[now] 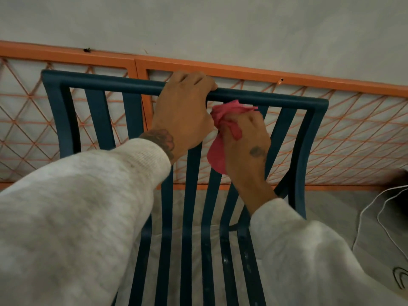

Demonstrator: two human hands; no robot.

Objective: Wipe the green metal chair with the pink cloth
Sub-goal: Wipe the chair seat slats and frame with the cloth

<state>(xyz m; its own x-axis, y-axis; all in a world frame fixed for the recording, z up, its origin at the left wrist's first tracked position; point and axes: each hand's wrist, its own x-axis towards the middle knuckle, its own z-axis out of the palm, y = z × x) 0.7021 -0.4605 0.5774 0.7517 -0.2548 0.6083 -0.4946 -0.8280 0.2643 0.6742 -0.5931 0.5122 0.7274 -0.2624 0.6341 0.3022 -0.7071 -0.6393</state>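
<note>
Right hand (245,138) is curled tight around a bunched-up pink cloth (226,112). One wad pokes out past the knuckles and a flap hangs below the palm. The wad is pressed against the upper end of a back slat, just under the top rail and right of centre.

Left hand (183,111) is right beside it, just about touching the cloth. Its fingers are hooked over the top rail (99,81), gripping it, which looks like steadying to me. Both arms are in light grey knit sleeves (77,206).

The thing being cleaned is a slatted dark green metal chair (313,138), though it reads more teal on camera. It faces the person, with the backrest on the far side and the seat slats running toward the near edge.

Progress-wise, I'd say they're somewhere in the middle of doing the backrest. I can't tell from the finish which slats have had a pass, since the paint looks equally matte all over. The near seat slats (225,259) show a few pale specks, so my guess is the seat hasn't been done. The legs are mostly out of shot, so no idea there.

Behind the chair there's an orange metal frame with diamond mesh (242,70) lying on the grey concrete floor (198,23). A thin white cable (362,213) loops in on the right.
</note>
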